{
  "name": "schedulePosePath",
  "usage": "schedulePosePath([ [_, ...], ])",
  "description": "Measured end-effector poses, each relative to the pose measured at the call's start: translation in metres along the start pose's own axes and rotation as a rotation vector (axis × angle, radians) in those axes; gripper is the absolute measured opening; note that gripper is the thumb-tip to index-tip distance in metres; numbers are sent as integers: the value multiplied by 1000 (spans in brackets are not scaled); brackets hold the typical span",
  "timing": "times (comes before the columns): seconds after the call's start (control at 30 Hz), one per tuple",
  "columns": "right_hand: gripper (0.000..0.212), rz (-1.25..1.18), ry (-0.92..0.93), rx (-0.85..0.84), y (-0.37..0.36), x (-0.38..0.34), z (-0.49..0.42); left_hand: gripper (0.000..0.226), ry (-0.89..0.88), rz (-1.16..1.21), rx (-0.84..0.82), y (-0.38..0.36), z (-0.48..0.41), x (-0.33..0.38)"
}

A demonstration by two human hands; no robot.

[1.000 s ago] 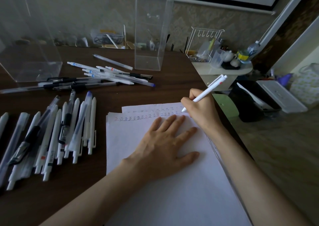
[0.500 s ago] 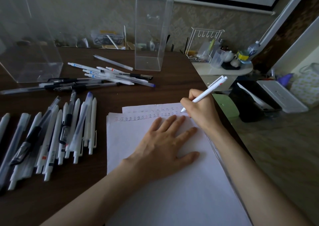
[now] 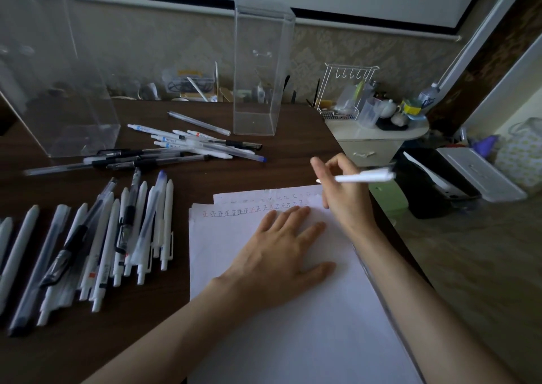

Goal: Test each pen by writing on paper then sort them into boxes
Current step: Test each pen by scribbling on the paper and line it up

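The right hand (image 3: 343,190) pinches the white pen (image 3: 363,176) near its tip, above the paper (image 3: 293,339), at one o'clock from the left hand (image 3: 281,254) — spread flat on the sheet. Likely light, stiff, slick plastic — best gripped mid-barrel.

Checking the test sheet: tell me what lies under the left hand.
Left hand rests flat on white paper; written marks show beyond its fingertips. Paper beneath the palm is covered.

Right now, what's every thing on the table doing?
Right hand, grips pen.
Pen, sideways, tip off the paper.
Left hand, flat on paper.
Paper, marked along the top.
Tall box, upright, no pens inside.
Pen row, lying side by side.
Pen pile, jumbled.
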State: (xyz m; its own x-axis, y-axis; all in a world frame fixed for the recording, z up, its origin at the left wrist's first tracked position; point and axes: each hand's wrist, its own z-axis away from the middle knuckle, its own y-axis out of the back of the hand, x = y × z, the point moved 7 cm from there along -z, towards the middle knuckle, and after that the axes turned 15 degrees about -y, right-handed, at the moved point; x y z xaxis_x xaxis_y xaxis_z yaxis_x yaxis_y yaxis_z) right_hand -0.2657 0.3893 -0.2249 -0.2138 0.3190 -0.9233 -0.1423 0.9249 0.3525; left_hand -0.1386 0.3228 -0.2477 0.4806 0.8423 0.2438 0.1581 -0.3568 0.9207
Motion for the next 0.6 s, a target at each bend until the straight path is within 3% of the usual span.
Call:
schedulePosePath([
  [0.13, 8, 130, 37, -121, -11, 0, 1, 63, 182, 328, 241, 19, 5, -14],
  [0.2, 29, 132, 47, -209, -16, -3, 4, 69, 220, 451, 262, 23, 7, -17],
  [0.27, 38, 50, 2, -307, -18, -6, 7, 73, 183, 456, 236, 24, 6, -14],
  [0.4, 31, -33, -24, -439, -22, -10, 14, 56, 87, 342, 234, 26, 5, -7],
  [0.6, 20, 38, 29, -422, -24, -9, 14, 44, 117, 405, 206, 22, 6, -11],
])
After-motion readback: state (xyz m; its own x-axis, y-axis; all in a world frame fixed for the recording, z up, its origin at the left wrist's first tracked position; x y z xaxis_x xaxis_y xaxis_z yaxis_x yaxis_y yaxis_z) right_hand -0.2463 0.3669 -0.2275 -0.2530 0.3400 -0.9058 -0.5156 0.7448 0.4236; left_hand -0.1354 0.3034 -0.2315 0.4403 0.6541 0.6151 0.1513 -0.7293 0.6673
